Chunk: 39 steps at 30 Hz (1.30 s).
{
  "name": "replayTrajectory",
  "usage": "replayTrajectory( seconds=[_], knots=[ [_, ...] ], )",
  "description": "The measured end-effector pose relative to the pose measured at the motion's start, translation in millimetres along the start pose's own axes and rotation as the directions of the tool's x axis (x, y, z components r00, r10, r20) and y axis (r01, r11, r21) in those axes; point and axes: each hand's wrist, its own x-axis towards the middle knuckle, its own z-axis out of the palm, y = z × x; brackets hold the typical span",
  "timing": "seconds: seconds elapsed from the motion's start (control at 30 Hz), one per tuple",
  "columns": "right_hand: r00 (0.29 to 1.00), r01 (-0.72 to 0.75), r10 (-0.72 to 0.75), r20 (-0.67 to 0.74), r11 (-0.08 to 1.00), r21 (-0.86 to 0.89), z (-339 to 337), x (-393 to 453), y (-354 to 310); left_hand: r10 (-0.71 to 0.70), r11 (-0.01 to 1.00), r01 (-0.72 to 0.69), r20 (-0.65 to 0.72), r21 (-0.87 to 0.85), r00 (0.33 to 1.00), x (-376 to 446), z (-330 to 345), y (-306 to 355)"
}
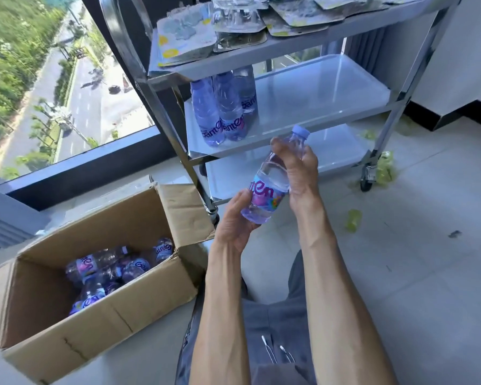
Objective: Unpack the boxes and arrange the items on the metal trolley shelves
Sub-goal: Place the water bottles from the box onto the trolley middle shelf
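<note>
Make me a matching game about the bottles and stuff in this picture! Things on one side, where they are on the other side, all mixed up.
Things:
1. Bottle with the blue cap
2. Standing bottles
3. Flat packets
4. Lying bottles

Places:
A. In the cardboard box
B. On the trolley's top shelf
C. Held in the left hand and the right hand
D. On the trolley's middle shelf

Pairs: 1-C, 2-D, 3-B, 4-A

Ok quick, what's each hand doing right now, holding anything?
Left hand: holding the lower end of the water bottle.
Right hand: gripping the same bottle's upper part, below the cap.
</note>
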Motion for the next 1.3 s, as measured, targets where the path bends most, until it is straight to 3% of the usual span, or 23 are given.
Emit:
replayTrajectory(
  seconds=[0.07,0.17,0.23,0.33,0.4,0.47,0.6,0.63,0.67,0.73,0.77,0.8,0.87,1.0,1.23,1.3],
  knots=[
    [0.999,0.021,-0.022,-0.035,0.999,-0.033,2,4,2,0.036,0.994,-0.038,0.02,0.1,0.999,2,-4,1],
    [0.995,0.063,-0.054,0.086,0.992,-0.106,8,13,-2,0.069,0.975,-0.078,0.047,0.206,0.996,6,-9,6],
    [0.985,0.123,-0.099,0.138,0.977,-0.176,12,24,-4,0.135,0.975,-0.129,-0.021,0.182,0.991,13,-7,11],
    [0.982,0.131,-0.048,0.183,0.874,-0.469,18,39,3,0.247,0.961,-0.214,-0.192,0.177,0.95,32,5,16],
    [0.984,0.1,0.008,0.176,0.8,-0.591,21,44,17,0.325,0.938,-0.274,-0.265,0.211,0.908,48,12,20],
    [0.991,0.114,-0.041,0.129,0.765,-0.634,24,54,26,0.381,0.911,-0.308,-0.274,0.275,0.883,65,13,25],
    [0.986,0.134,-0.168,-0.001,0.789,-0.6,33,93,25,0.348,0.855,-0.215,-0.215,0.471,0.913,95,0,48],
    [0.982,0.139,-0.187,-0.021,0.795,-0.59,35,104,25,0.382,0.824,-0.199,-0.26,0.531,0.887,104,-7,56],
    [0.977,0.162,-0.213,-0.018,0.796,-0.583,38,114,24,0.452,0.79,-0.187,-0.35,0.583,0.82,115,-14,65],
    [0.962,0.238,-0.27,0.028,0.788,-0.567,46,137,25,0.561,0.762,-0.132,-0.545,0.634,0.623,137,-27,87],
    [0.956,0.268,-0.29,0.051,0.782,-0.564,51,149,27,0.569,0.767,-0.097,-0.601,0.635,0.561,148,-31,96],
    [0.952,0.283,-0.301,0.065,0.771,-0.57,57,161,30,0.566,0.766,-0.072,-0.618,0.639,0.546,159,-34,106],
    [0.952,0.286,-0.294,0.088,0.746,-0.602,71,184,38,0.569,0.751,-0.072,-0.587,0.657,0.576,182,-37,118],
    [0.941,0.317,-0.32,0.106,0.734,-0.6,87,219,53,0.592,0.757,-0.182,-0.542,0.627,0.597,223,-45,123],
    [0.941,0.337,-0.261,0.213,0.754,-0.564,87,264,68,0.723,0.663,-0.211,-0.541,0.718,0.429,241,-49,103],
    [0.935,0.352,-0.261,0.239,0.746,-0.565,89,270,71,0.743,0.639,-0.222,-0.515,0.736,0.428,243,-52,102]
  ],
)
